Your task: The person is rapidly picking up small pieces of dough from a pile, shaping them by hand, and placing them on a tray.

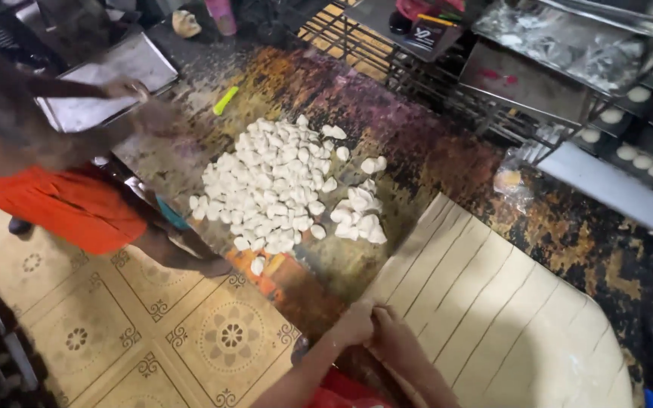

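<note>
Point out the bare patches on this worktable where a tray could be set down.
Bare table shows between the pile of dough pieces and the wire rack, and past the sheet of cut dough strips toward the rack. A smaller patch lies around the green scraper. It is crowded at the near edge, where both hands meet the strips.

On the worktop (pixel 447 159), the dough sheet (pixel 493 317) lies right of the dough pieces (pixel 281 185), with racks (pixel 606 83) behind and a tray (pixel 107 83) far left.
</note>
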